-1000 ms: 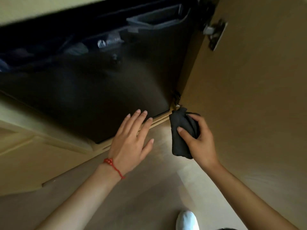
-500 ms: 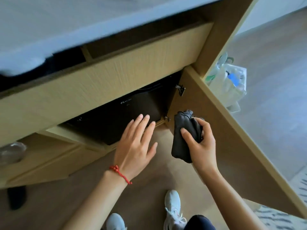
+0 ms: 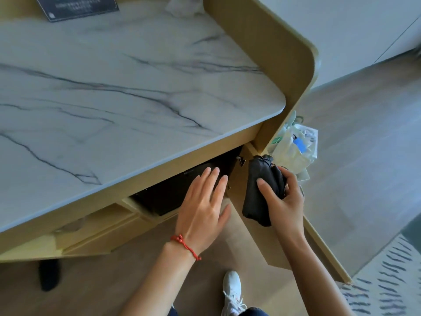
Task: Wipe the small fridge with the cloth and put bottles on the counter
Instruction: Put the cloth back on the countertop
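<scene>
The small black fridge (image 3: 173, 195) sits in the cabinet under the marble counter (image 3: 114, 92); only a dark strip of its front shows below the counter's edge. My left hand (image 3: 202, 206) is flat and open, fingers spread, in front of the fridge. My right hand (image 3: 282, 201) grips a bunched dark cloth (image 3: 259, 190) beside the open cabinet door (image 3: 257, 238). A clear bottle (image 3: 70, 225) shows faintly in the shelf space to the fridge's left.
A dark sign (image 3: 79, 6) and a white object (image 3: 184, 5) stand at the counter's back. A white plastic bag (image 3: 296, 147) lies on the floor right of the cabinet's curved wooden side (image 3: 287, 65). A striped rug (image 3: 387, 277) lies at lower right, my white shoe (image 3: 232, 290) below.
The view has risen from inside the cabinet to above the counter. Both hands keep their pose: left open near the fridge, right holding the cloth.
</scene>
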`<action>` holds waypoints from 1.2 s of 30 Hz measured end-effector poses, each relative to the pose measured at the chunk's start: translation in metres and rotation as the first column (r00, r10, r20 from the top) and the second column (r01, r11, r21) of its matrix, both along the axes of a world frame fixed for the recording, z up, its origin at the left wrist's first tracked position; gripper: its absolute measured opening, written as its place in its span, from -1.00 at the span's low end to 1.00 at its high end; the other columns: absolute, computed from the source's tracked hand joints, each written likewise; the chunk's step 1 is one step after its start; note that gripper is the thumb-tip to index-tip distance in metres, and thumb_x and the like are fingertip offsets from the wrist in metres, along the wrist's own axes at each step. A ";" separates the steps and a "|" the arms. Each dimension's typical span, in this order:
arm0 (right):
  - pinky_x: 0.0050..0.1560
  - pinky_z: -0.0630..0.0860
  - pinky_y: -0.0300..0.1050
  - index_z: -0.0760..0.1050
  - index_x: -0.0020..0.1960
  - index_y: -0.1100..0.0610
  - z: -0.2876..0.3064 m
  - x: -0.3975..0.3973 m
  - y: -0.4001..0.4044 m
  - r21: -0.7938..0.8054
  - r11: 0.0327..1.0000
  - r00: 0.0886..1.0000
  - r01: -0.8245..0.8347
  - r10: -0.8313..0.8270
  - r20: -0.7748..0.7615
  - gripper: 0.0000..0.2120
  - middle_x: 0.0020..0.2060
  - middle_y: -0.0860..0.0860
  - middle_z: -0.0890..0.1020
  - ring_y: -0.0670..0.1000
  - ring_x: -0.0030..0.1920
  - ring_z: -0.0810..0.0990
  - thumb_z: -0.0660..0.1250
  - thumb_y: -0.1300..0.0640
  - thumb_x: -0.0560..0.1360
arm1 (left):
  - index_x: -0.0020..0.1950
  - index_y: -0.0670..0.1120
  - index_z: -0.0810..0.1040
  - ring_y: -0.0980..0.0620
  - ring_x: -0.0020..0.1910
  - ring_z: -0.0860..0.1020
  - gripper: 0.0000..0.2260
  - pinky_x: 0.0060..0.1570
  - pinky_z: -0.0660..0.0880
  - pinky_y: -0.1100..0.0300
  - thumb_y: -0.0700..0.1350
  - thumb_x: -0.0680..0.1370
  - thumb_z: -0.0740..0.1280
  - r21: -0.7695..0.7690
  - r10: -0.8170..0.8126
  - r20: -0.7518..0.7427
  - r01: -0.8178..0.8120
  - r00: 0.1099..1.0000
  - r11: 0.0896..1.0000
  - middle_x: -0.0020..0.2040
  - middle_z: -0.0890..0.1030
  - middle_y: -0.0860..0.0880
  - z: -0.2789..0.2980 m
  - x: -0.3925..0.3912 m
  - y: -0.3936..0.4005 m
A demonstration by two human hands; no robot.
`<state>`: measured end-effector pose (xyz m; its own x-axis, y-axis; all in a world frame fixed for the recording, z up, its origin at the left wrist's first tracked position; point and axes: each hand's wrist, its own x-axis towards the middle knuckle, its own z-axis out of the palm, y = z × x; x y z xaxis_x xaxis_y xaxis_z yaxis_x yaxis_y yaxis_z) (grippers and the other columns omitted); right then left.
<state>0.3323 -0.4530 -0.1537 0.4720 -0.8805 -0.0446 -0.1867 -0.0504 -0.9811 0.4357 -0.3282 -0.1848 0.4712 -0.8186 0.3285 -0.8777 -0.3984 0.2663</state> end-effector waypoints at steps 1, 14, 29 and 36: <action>-0.29 0.53 -0.43 0.39 0.11 -0.08 0.009 0.002 0.002 -0.008 1.000 1.000 -0.007 0.007 0.010 -0.69 -0.07 -0.20 0.51 -0.29 -0.12 0.54 0.38 0.16 0.45 | 0.29 -0.20 0.45 -0.18 0.31 0.43 -0.57 0.25 0.42 -0.03 0.00 0.52 0.16 -0.005 -0.007 0.003 0.007 1.000 1.000 0.29 0.49 -0.23 0.010 0.001 0.003; -0.27 0.58 -0.32 0.38 0.01 -0.23 0.087 0.027 0.022 -0.083 0.995 0.999 -0.047 0.046 -0.007 -0.67 0.01 0.00 0.54 0.09 0.00 0.56 0.37 0.17 0.45 | 0.26 -0.23 0.47 -0.21 0.27 0.46 -0.55 0.16 0.49 -0.07 0.03 0.52 0.13 -0.049 0.054 0.048 -0.052 0.997 0.997 0.27 0.50 -0.25 0.092 0.071 0.048; -0.32 0.46 -0.46 0.39 0.26 -0.02 0.084 0.142 -0.120 -0.134 0.957 0.955 -0.256 0.228 -0.192 -0.62 0.03 -0.08 0.51 -0.11 -0.07 0.53 0.36 0.11 0.47 | 0.24 -0.24 0.48 -0.22 0.27 0.45 -0.54 0.20 0.45 -0.09 0.06 0.56 0.08 0.091 0.270 0.043 -0.273 0.962 0.958 0.27 0.49 -0.27 0.073 0.127 -0.027; -0.17 0.35 -0.52 0.35 0.32 -0.05 0.076 0.181 -0.157 -0.106 0.875 0.858 -0.473 0.429 -0.283 -0.58 0.08 -0.24 0.42 -0.27 -0.01 0.41 0.32 0.08 0.49 | 0.23 -0.24 0.50 -0.23 0.25 0.47 -0.55 0.21 0.41 -0.09 0.04 0.57 0.06 0.124 0.388 0.028 -0.389 0.921 0.913 0.25 0.50 -0.27 0.073 0.140 -0.070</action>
<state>0.5128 -0.6105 -0.0779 0.8121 -0.5777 -0.0827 -0.3347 -0.3449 -0.8769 0.5757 -0.3980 -0.1117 0.7596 -0.6054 0.2378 -0.6476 -0.7379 0.1898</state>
